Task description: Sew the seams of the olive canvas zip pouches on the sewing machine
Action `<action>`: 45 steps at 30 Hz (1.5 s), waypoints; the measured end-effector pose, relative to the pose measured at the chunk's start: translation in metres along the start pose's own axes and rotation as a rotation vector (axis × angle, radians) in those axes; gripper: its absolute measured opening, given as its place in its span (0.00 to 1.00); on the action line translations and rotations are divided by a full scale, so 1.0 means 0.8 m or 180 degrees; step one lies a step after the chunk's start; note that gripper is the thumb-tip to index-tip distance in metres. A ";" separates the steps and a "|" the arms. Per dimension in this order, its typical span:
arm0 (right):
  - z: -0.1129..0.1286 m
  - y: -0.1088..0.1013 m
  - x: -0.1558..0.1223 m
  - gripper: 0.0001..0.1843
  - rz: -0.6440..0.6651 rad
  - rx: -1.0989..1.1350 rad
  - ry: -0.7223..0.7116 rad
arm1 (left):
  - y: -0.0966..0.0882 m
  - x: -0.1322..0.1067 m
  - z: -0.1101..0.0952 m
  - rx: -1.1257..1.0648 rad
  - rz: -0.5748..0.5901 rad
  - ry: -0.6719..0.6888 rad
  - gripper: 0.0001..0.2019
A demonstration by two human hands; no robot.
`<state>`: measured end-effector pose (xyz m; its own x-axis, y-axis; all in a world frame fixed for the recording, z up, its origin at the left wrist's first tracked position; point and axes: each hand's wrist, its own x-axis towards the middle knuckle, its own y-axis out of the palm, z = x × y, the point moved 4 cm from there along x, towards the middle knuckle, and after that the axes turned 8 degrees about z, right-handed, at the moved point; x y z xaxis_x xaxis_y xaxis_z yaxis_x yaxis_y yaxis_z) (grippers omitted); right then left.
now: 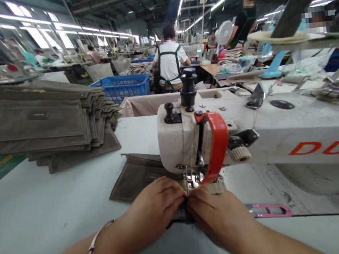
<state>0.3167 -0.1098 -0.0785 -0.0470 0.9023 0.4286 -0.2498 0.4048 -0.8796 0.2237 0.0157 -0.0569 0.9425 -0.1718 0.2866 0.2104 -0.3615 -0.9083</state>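
Observation:
A brown fabric panel (132, 175) with a small label lies on the white table, its right side under the head of the sewing machine (170, 139). My left hand (157, 201) rests over the panel's near edge, fingers pressed together close to the presser foot (193, 179). Just right of it, my right hand (216, 207) is closed at the same edge, fingertips almost meeting the left ones. Both hands pinch the fabric in front of the needle area; the exact grip is partly hidden by the fingers. A red guard (215, 146) curves above my right hand.
A tall stack of brown fabric pieces (47, 119) sits at the left. Pink-handled thread snips (270, 210) lie right of my right hand. Behind the machine stand a blue crate (125, 87) and a pink cloth-lined bin (140, 106). A co-worker (170, 60) sits farther back.

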 end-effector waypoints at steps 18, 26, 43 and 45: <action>0.007 -0.016 -0.012 0.10 0.0055 0.0553 -0.0004 | 0.009 -0.001 -0.017 0.0400 0.0502 0.0275 0.08; 0.007 -0.028 -0.009 0.11 0.0092 0.0690 0.0205 | 0.017 -0.002 -0.016 0.0349 0.0500 0.0351 0.07; -0.001 -0.033 -0.014 0.19 0.0238 0.0561 0.0077 | 0.012 -0.002 -0.015 0.0138 0.0442 0.0386 0.08; 0.000 -0.034 -0.013 0.19 0.0165 0.0415 -0.0006 | 0.009 -0.005 -0.016 0.0191 0.0562 0.0415 0.07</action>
<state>0.3241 -0.1299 -0.0591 -0.0650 0.9211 0.3838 -0.3707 0.3348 -0.8663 0.2183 0.0022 -0.0603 0.9253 -0.3460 0.1550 0.0638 -0.2608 -0.9633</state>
